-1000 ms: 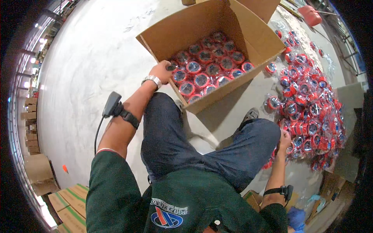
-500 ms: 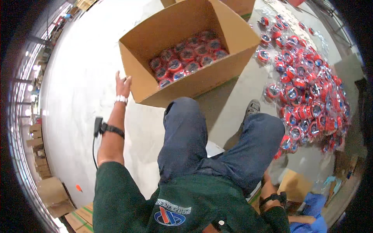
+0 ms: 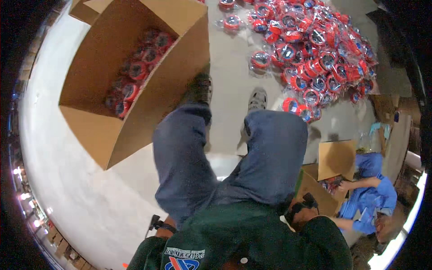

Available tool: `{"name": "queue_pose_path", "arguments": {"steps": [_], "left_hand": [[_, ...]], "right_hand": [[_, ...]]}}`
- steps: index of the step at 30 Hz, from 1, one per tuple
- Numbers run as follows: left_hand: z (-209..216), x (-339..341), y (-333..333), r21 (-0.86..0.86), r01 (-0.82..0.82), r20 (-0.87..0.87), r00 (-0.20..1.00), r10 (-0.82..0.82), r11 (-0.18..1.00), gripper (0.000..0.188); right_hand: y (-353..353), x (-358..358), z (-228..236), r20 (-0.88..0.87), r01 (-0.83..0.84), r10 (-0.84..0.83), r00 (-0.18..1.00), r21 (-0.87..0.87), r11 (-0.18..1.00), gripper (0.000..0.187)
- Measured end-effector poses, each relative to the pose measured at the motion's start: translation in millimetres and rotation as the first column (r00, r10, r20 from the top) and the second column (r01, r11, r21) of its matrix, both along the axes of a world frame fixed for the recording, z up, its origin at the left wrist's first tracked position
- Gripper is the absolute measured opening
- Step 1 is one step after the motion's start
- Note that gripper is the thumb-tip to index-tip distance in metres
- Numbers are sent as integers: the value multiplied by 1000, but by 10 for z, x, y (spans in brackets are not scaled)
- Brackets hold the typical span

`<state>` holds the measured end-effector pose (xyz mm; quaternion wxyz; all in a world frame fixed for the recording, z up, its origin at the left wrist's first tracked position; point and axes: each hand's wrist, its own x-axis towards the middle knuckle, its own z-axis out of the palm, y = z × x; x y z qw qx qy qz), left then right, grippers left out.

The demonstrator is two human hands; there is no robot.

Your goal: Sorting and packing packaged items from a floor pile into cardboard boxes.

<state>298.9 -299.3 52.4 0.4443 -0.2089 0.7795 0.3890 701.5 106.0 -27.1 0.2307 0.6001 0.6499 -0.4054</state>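
Two hands tucked out of sight, red rolls all over the floor

So, grip check: can't tell on either side. The left forearm (image 3: 167,223), with a black strapped-on gadget (image 3: 155,222), drops down beside the left thigh, and the left hand is hidden. Same deal on the right: the right forearm (image 3: 307,216) has its own black strap (image 3: 296,208) and runs in beside the right thigh, right hand blocked from view. Wide, narrow, holding something? No clue.

The red rolls sit well away from both forearms. One batch, the boxed rolls (image 3: 137,70), lies inside a big open carton (image 3: 175,76) up front on the left, tilted in view and beyond the left knee (image 3: 180,128). The other batch is a loose pile of rolls (image 3: 327,60) in clear plastic wrap, heaped on the pale floor (image 3: 227,90) ahead and to the right. Its nearest rolls lie just past the right knee (image 3: 279,130).

Right forearm's closest neighbour is a smaller carton (image 3: 315,191) with its flap (image 3: 337,157) up; can't tell if they touch. A co-worker in blue (image 3: 375,195) has a hand (image 3: 345,186) at that carton, with some red stuff (image 3: 330,183) inside.
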Motion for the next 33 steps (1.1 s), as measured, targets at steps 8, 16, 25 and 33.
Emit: {"name": "queue_pose_path", "arguments": {"steps": [8,16,25,33], "left_hand": [[254,-546,457,-160,-39,115,992,58,986,43],[414,-1329,1426,-202,16,156,988,16,979,44],[409,-2129,2417,-18,76,38,996,-75,997,44],[134,-2708,2869,200,99,-79,993,-85,975,45]], "right_hand": [[304,-52,282,193,142,-114,975,-141,980,16],[665,-601,454,238,270,-224,945,-180,946,16],[634,-1036,585,158,344,-323,933,-133,930,16],[270,-1096,386,124,341,-331,935,-72,937,17]]}}
